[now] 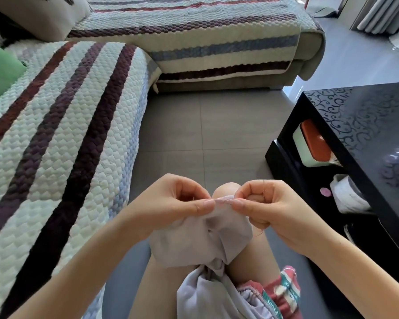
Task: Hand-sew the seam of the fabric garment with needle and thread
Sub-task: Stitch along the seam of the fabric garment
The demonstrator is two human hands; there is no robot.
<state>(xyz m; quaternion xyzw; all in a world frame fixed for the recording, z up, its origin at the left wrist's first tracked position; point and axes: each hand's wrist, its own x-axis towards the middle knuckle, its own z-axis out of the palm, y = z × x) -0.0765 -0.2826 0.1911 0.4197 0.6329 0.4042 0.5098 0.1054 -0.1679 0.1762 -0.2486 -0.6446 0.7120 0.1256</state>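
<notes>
A pale lilac fabric garment [200, 240] hangs over my knees, its folded seam edge [224, 200] stretched between both hands. My left hand [177, 203] pinches the seam's left end between thumb and forefinger. On the right end, my right hand [267, 208] pinches the seam, and a thin needle [264, 188] stands up between its curled fingers. A short reddish thread [258, 232] dangles below the right hand. The rest of the garment bunches down into my lap.
A striped quilted sofa cover [62, 125] runs along my left, with another sofa section [205, 38] ahead. A black patterned coffee table [359, 125] stands close on my right, holding boxes on its lower shelf. Grey floor tiles [203, 134] lie between.
</notes>
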